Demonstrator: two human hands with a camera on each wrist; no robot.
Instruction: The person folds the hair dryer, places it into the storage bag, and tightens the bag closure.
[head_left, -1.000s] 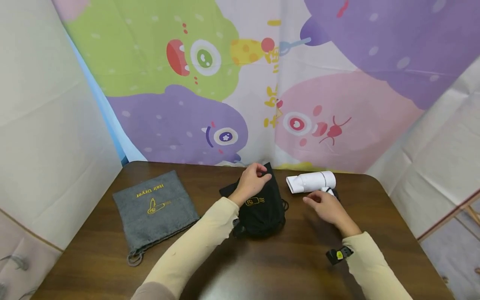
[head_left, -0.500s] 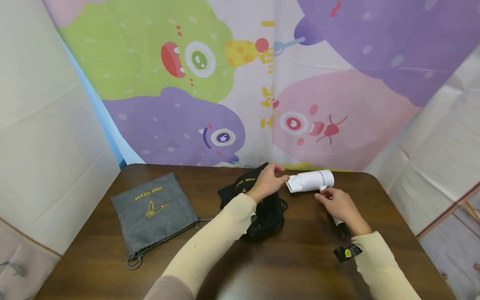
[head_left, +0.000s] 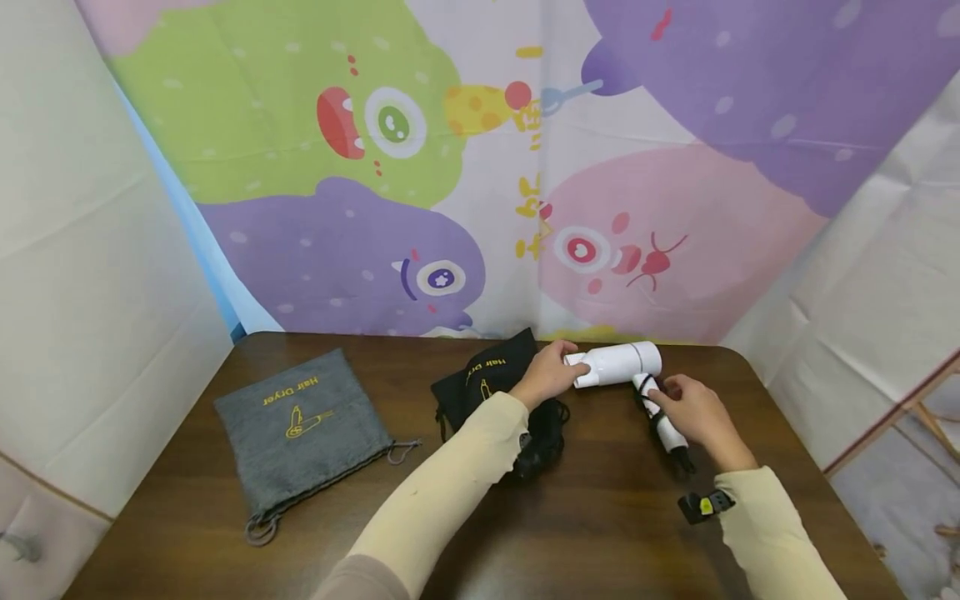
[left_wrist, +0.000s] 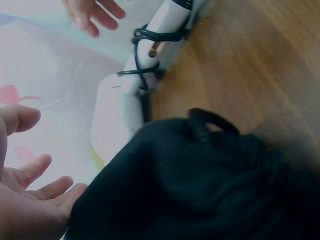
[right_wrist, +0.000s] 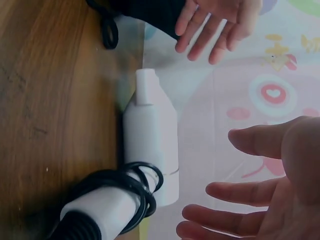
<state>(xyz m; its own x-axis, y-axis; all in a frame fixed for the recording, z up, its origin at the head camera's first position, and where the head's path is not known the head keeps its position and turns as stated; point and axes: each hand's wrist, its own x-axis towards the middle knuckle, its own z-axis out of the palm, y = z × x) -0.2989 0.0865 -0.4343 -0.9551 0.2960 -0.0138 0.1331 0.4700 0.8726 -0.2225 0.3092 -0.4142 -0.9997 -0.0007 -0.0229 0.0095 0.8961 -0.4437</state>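
Note:
A white hair dryer (head_left: pixel 622 365) lies on the brown table, its handle (head_left: pixel 667 429) pointing toward me with black cord (right_wrist: pixel 117 182) wound around it. My left hand (head_left: pixel 551 375) hovers by the nozzle, over the far corner of a black drawstring bag (head_left: pixel 480 379). In the left wrist view its fingers (left_wrist: pixel 45 192) are loosely spread and hold nothing. Beside the handle is my right hand (head_left: pixel 697 408); the right wrist view shows its fingers (right_wrist: pixel 240 192) extended and apart from the dryer. My left forearm hides part of the black bag.
To the left a grey drawstring bag (head_left: pixel 300 433) lies flat, printed "Hair Dryer" in yellow, with its cord loops (head_left: pixel 262 529) at the near end. The table (head_left: pixel 585 533) ends at the back against a cartoon-printed cloth (head_left: pixel 375 250). White panels (head_left: pixel 97 250) stand on both sides.
My left hand has moved right from above the black bag to the nozzle. My right hand has shifted right and toward me along the handle, which now shows more. The camera view has drifted slightly.

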